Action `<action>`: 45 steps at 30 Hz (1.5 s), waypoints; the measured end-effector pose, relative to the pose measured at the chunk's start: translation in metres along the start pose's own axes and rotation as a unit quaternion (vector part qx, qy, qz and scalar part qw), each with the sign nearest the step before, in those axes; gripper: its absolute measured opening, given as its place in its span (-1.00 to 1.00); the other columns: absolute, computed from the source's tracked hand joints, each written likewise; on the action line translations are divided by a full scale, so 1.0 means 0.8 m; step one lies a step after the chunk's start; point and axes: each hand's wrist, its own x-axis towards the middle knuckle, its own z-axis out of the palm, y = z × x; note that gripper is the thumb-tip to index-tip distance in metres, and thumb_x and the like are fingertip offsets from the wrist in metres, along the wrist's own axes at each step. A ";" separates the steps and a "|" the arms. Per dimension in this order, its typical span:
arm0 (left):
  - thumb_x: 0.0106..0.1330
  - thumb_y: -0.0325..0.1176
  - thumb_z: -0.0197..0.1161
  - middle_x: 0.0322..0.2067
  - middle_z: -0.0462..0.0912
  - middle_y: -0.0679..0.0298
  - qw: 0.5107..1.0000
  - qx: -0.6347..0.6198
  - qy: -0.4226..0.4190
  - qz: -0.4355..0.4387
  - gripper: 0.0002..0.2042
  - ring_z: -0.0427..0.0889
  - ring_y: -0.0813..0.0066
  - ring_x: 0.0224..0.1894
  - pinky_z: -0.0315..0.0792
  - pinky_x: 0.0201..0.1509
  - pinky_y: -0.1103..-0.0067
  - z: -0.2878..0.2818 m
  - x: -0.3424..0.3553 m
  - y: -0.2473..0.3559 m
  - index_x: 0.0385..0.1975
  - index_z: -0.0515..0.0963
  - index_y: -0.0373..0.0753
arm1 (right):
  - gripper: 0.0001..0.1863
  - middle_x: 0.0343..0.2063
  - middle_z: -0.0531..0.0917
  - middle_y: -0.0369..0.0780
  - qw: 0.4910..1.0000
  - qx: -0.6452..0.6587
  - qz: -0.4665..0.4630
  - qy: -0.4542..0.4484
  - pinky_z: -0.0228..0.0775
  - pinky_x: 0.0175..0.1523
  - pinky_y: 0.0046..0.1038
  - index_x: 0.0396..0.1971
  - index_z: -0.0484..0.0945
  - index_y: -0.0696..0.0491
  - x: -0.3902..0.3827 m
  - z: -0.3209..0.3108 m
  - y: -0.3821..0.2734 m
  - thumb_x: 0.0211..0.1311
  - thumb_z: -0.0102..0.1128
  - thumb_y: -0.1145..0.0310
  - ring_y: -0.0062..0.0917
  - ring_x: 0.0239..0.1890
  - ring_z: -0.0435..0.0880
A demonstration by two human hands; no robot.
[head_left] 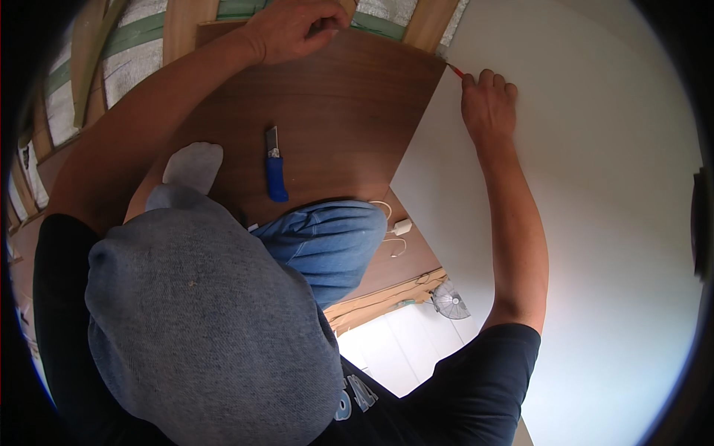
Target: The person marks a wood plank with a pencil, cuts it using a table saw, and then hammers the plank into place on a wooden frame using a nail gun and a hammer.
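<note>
A brown wood-grain board (335,111) lies in front of me, its right edge along a pale wall. My right hand (489,104) pinches a red pencil (455,71), whose dark tip is at the board's far right corner, by the wall. At the board's far edge is my left hand (297,30), its fingers bent inward; whatever they may hold is hidden. A blue-handled utility knife (275,171) rests on the board with its blade showing, between my left forearm and my bent knee in blue jeans (327,241). Neither hand touches it.
The white wall (595,186) fills the right side. Beyond the board run wooden joists (190,30) with silvery sheeting and green strips between them. A white cable with a plug (401,227) lies beside my knee. Lower down stands a round fan (449,299).
</note>
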 end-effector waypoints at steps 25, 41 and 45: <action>0.21 -0.43 0.27 -0.27 0.67 0.11 1.000 0.012 -0.004 0.003 -0.77 0.66 0.12 -0.18 0.53 -0.02 0.30 0.000 0.003 0.002 -0.14 0.61 -0.28 | -0.88 -0.40 0.60 -0.28 1.000 0.001 0.010 0.009 0.34 -0.09 -0.30 -0.49 0.65 -0.03 0.001 0.001 -0.005 0.24 0.20 0.40 -0.40 -0.26 0.60; 0.24 -0.41 0.27 -0.30 0.66 0.12 1.000 0.008 -0.005 -0.008 -0.81 0.65 0.12 -0.21 0.52 -0.07 0.31 -0.002 0.004 0.005 -0.17 0.61 -0.28 | -0.88 -0.33 0.63 -0.28 0.999 0.014 -0.003 -0.049 0.34 0.00 -0.28 -0.39 0.70 -0.02 -0.016 -0.003 -0.014 0.29 0.19 0.36 -0.39 -0.15 0.60; 0.24 -0.40 0.26 -0.31 0.65 0.12 1.000 0.027 -0.007 -0.003 -0.81 0.65 0.12 -0.21 0.52 -0.05 0.30 -0.001 0.005 0.004 -0.19 0.61 -0.27 | -0.87 -0.32 0.63 -0.27 0.998 0.027 -0.008 -0.061 0.34 0.01 -0.28 -0.38 0.70 -0.02 -0.024 -0.003 -0.019 0.30 0.18 0.37 -0.39 -0.14 0.61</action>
